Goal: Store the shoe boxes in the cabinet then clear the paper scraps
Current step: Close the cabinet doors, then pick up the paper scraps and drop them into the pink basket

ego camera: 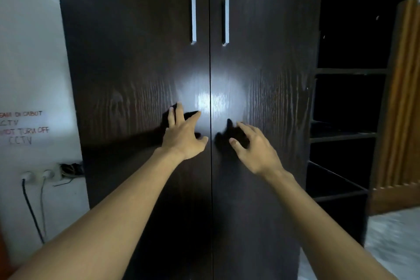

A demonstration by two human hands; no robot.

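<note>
Straight ahead, cabinet [136, 188]: one, dark wood grain, filling most of the view, standing against a white wall [29, 52].
Doors: two, a left door [136, 63] and a right door [261, 63], both closed and meeting at a centre seam; what is behind them is hidden.
Handles [193, 16]: two, silver vertical bars, one on each side of the seam, near the top of the doors and well above the hands.
Left hand [184, 136]: fingers spread wide and straight against the left door, just beside the seam, holding nothing; actual contact cannot be told.
Right hand [256, 150]: fingers apart and loosely bent, close to the right door just past the seam, holding nothing.
Arms: two, bare, reaching up from the bottom corners.
Shelves [345, 135]: three boards in an open, dark section on the cabinet's right side.
Plugs [37, 175]: two, low on the wall left of the cabinet, with two cables [31, 209] hanging down.
Writing [22, 127]: hand-lettered lines on the wall, including "CCTV" twice.
Curtain [404, 98]: one, brown, at the far right.
</note>
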